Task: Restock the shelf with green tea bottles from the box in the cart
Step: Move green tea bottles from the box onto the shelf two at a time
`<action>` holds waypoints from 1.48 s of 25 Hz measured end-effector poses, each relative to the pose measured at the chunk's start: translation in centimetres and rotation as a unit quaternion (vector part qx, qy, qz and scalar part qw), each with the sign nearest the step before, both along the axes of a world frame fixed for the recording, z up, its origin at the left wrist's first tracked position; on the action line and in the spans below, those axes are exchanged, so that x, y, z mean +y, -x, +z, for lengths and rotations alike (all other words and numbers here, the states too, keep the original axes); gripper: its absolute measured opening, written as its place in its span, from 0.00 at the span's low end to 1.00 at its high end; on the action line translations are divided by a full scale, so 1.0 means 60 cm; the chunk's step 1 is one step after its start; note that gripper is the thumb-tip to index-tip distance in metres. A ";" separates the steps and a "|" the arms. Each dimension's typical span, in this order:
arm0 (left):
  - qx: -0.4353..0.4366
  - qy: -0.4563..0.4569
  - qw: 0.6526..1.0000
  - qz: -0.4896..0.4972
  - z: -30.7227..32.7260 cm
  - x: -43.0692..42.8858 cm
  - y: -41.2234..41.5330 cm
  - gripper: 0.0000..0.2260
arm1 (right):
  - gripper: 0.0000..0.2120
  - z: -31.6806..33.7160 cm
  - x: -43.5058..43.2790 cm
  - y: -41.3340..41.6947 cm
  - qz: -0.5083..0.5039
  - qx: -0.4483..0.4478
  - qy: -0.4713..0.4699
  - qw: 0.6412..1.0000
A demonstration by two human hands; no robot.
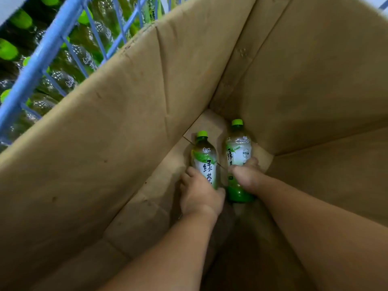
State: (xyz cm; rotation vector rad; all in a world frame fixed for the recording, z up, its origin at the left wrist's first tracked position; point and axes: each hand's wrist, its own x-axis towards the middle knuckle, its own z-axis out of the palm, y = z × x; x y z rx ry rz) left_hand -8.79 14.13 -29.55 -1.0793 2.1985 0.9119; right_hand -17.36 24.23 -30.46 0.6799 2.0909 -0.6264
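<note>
Both my arms reach deep into a tall brown cardboard box (130, 127). Two green tea bottles with green caps and white-green labels lie on its bottom, caps pointing away from me. My left hand (199, 196) grips the lower body of the left bottle (204, 158). My right hand (246, 175) grips the middle of the right bottle (238, 148), whose green base shows below the hand. The fingers of both hands are curled round the bottles and partly hidden behind them.
The box walls rise steeply on all sides around my arms. Outside the box at the upper left runs the blue wire frame of the cart (42, 57), and behind it several green-capped bottles (19, 19) lie packed together.
</note>
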 end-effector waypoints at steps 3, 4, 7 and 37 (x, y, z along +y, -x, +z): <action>-0.010 -0.046 0.998 0.032 -0.012 -0.023 0.010 0.33 | 0.49 0.003 0.006 0.000 0.049 -0.008 -0.010 0.999; -0.010 -0.065 0.997 0.047 -0.013 -0.029 0.013 0.32 | 0.50 0.006 0.008 0.002 0.063 -0.003 -0.013 0.998; -0.021 -0.097 0.994 0.041 -0.007 -0.052 0.016 0.29 | 0.43 0.013 0.007 0.007 0.055 0.029 -0.026 0.998; 0.201 -0.169 0.965 0.026 0.624 -0.174 -0.247 0.23 | 0.17 0.662 -0.032 -0.284 -0.083 0.202 0.214 0.952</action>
